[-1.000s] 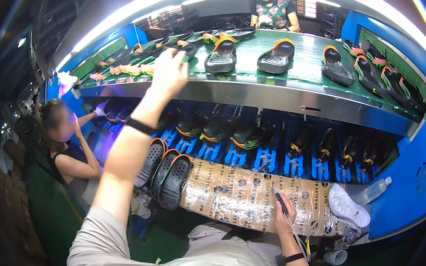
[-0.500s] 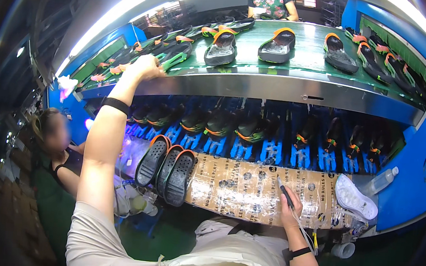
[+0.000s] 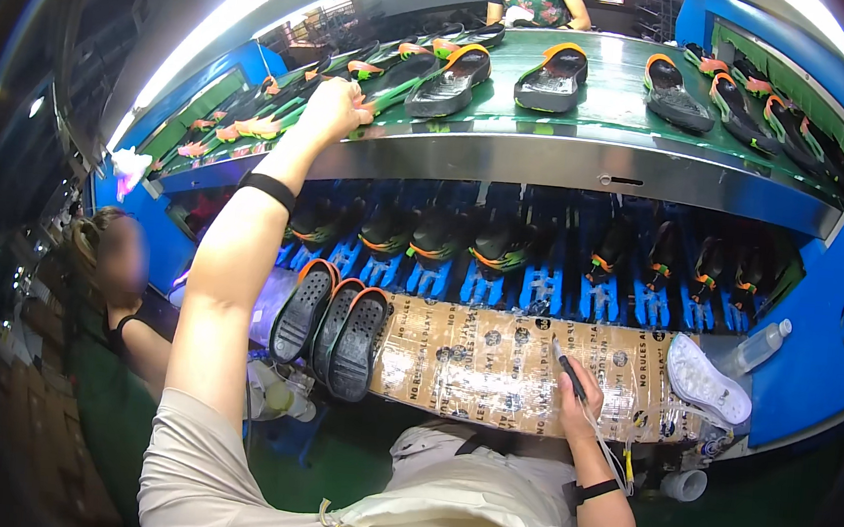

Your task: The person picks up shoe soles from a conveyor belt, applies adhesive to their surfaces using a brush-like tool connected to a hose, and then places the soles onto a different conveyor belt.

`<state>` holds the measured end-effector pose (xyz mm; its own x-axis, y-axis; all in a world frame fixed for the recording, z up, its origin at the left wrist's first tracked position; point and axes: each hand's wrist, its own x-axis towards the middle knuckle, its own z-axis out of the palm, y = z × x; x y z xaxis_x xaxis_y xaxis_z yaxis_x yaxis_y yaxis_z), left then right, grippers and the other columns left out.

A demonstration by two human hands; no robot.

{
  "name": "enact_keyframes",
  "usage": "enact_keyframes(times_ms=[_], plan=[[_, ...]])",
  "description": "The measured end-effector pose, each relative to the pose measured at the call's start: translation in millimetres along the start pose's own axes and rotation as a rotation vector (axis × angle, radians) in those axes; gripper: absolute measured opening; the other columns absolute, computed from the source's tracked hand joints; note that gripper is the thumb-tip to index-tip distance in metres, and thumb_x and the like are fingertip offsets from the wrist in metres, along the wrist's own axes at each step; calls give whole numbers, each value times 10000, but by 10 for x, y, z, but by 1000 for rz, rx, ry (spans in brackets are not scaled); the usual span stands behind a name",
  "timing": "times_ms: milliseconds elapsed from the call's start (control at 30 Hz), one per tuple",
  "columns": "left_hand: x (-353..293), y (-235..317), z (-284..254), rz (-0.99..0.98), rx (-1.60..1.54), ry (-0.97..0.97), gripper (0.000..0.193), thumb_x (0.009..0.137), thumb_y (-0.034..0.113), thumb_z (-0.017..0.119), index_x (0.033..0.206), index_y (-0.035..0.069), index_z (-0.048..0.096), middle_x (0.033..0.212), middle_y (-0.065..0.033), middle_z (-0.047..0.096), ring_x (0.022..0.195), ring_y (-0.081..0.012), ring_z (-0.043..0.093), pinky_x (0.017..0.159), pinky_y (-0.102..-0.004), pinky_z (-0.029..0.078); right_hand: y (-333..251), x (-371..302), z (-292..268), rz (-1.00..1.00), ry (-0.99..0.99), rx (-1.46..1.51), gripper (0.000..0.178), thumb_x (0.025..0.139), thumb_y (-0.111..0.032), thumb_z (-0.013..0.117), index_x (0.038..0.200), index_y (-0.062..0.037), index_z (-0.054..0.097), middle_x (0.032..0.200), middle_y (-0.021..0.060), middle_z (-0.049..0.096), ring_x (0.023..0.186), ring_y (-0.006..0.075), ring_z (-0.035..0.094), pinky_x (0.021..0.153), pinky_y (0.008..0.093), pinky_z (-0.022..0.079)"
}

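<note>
Tool [image 3: 570,370] in your right hand [image 3: 581,405], strap [image 3: 395,97] at your left hand [image 3: 335,110].
Your right fingers are wrapped round the tool, black and pen-shaped, its pale tip pointing up and away from you over the cardboard-covered surface [image 3: 473,365]. Your left arm reaches up to the green belt [image 3: 610,78], where your curled fingers meet the near end of the green strap; you cannot tell from here whether they pinch it or only touch it. Just right of the strap sits a black shoe [image 3: 448,85] with an orange rim. Three black clogs [image 3: 354,347] lean side by side at the surface's left end; at its right end lies a white sole [image 3: 710,383], with a clear bottle [image 3: 762,347] beside it.
</note>
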<state>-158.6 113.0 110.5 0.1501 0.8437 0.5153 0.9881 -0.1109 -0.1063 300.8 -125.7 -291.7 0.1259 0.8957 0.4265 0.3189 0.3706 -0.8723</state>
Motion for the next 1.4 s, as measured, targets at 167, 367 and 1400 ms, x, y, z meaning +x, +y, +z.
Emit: enact_keyframes(times_ms=[167,367,1400], plan=[[-69,90,-557,-275,-180,-138,617,903,624,689,724,43,793,724,-166,753,759,-304,765,787,-423,585,125,-34,-17,-23,26,-34,322,989,-121,738,1281,12,753,969,152,729,799,258,716,734,363,551],[-338,-425,16,-251,-197,-13,654,985,458,725,1411,-34,669,1156,-254,792,1091,-355,759,1003,-409,555,140,21,68,-118,17,-12,311,977,-116,760,1261,12,762,981,133,748,806,204,703,732,338,543],[-3867,2523,1476,-887,-2765,-402,851,1121,719,250,1636,68,441,1616,-157,538,1479,-303,529,1257,-490,405,-1356,441,725,328,-285,452,188,983,-71,752,1152,7,779,949,-10,743,824,50,632,745,233,512]])
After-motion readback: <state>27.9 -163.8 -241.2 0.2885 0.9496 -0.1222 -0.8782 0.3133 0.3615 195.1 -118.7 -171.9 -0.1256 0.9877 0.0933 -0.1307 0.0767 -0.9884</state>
